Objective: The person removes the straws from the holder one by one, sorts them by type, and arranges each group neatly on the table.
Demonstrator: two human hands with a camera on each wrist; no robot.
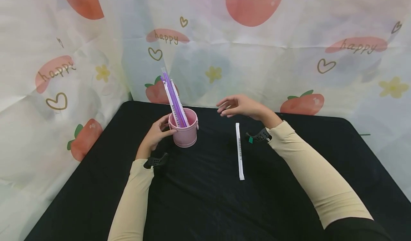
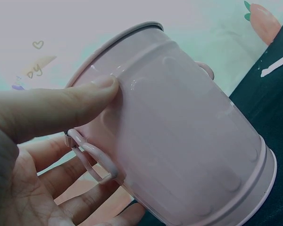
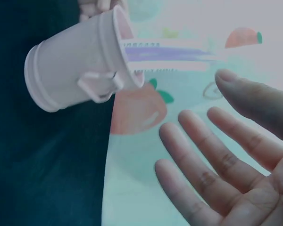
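My left hand point(image 1: 156, 134) holds a small pink metal bucket point(image 1: 185, 138) by its side, thumb on the outer wall below the rim and fingers round by the handle. Several wrapped straws point(image 1: 174, 100), some white and some purple, stand in the bucket and lean to the left. In the left wrist view the thumb presses the bucket point(image 2: 179, 127). My right hand point(image 1: 242, 106) hovers to the right of the bucket, holding nothing, its fingers loosely extended and apart from it. A single straw in a white printed wrapper point(image 1: 239, 151) lies on the table below the right hand.
A black cloth point(image 1: 199, 201) covers the table. Behind it and at the left hangs a pale curtain point(image 1: 257, 69) printed with fruit, hearts and flowers. The bucket stands towards the table's back left edge. Each wrist wears a black strap point(image 1: 258, 136).
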